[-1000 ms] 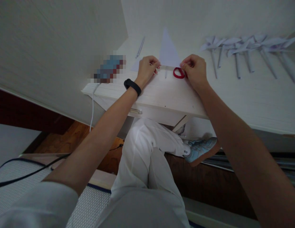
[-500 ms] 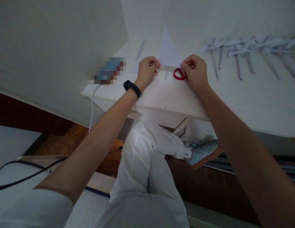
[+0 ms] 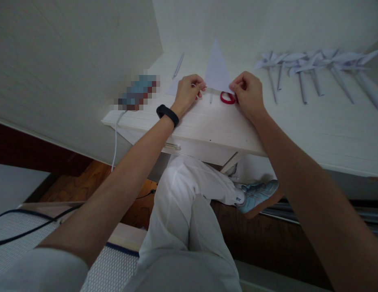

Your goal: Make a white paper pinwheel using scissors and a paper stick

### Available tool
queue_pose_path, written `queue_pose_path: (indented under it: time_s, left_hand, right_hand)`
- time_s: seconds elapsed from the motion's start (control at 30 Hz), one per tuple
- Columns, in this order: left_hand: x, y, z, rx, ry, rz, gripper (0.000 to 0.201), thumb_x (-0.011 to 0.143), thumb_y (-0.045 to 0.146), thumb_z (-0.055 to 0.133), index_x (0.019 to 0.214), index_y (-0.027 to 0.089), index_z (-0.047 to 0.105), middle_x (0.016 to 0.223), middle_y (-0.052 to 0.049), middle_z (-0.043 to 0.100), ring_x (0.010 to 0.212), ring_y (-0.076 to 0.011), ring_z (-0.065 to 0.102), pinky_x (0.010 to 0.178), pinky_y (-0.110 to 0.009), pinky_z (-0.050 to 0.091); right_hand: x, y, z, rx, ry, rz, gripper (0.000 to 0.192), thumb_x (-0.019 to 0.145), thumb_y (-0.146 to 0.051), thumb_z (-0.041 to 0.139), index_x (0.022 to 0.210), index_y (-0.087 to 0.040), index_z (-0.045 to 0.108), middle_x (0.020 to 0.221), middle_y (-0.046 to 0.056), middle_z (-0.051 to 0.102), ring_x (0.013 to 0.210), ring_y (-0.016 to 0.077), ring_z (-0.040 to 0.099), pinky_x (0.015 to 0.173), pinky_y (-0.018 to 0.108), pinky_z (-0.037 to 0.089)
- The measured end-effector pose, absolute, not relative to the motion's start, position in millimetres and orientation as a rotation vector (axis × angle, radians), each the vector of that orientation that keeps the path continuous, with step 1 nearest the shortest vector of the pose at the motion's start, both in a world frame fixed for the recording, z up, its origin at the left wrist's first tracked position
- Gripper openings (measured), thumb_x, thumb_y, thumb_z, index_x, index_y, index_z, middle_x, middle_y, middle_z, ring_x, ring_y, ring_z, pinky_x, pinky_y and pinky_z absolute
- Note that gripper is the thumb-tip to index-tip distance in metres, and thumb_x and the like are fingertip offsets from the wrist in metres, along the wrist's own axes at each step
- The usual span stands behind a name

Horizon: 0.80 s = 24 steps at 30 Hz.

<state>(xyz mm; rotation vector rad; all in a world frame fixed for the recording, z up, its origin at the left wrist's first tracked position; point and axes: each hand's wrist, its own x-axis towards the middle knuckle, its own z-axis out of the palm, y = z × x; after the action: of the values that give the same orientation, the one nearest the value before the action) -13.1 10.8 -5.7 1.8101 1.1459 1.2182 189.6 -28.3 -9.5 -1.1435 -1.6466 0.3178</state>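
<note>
A white sheet of paper (image 3: 217, 69), triangular in outline, is held up between my two hands over the desk. My left hand (image 3: 189, 91) pinches its lower left corner between thumb and fingers. At the lower right corner, my right hand (image 3: 247, 91) is closed on the paper the same way. Just below the sheet lie red scissor handles (image 3: 227, 98), near my right fingers; the blades are hidden. A thin pen-like stick (image 3: 211, 96) shows partly under the paper's lower edge.
Several white paper pinwheels (image 3: 313, 61) on rolled sticks lie at the right of the white desk (image 3: 298, 129). A pen (image 3: 178, 65) lies at the back left. A blurred-out device (image 3: 138, 92) with a white cable (image 3: 115, 140) sits at the left edge.
The paper has tilted a little and its top point has dropped slightly. My right hand has moved slightly left against the paper's corner. Both hands keep their grip.
</note>
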Motion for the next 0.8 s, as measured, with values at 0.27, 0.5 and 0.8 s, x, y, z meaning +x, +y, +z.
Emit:
queue_pose_path:
  time_s: [0.27, 0.5, 0.8]
  left_hand:
    - [-11.6, 4.9, -0.9, 1.861, 1.112, 1.226, 0.013, 0.079, 0.014, 0.058, 0.066, 0.018, 0.059, 0.066, 0.0, 0.063, 0.053, -0.0072, 0.056, 0.046, -0.017, 0.038]
    - [-10.9, 5.6, -2.3, 1.853, 1.085, 1.213, 0.015, 0.077, 0.014, 0.059, 0.063, 0.02, 0.059, 0.058, 0.001, 0.06, 0.053, -0.0092, 0.056, 0.045, -0.019, 0.038]
    - [-11.2, 4.9, -3.1, 1.851, 1.039, 1.234, 0.016, 0.077, 0.014, 0.06, 0.063, 0.02, 0.06, 0.059, 0.001, 0.061, 0.051, -0.0089, 0.054, 0.045, -0.02, 0.037]
  right_hand:
    - [189.1, -26.2, -9.3, -1.17, -1.651, 0.29, 0.016, 0.081, -0.04, 0.062, 0.075, -0.028, 0.055, 0.069, 0.002, 0.06, 0.08, 0.0203, 0.056, 0.067, 0.034, 0.043]
    - [188.1, -26.6, -9.3, -1.161, -1.659, 0.295, 0.018, 0.08, -0.042, 0.063, 0.072, -0.03, 0.054, 0.067, 0.002, 0.062, 0.079, 0.0221, 0.059, 0.064, 0.037, 0.045]
    - [188.2, -25.0, -11.6, -1.167, -1.629, 0.397, 0.019, 0.08, -0.039, 0.064, 0.071, -0.029, 0.052, 0.066, 0.002, 0.059, 0.077, 0.0219, 0.056, 0.062, 0.037, 0.042]
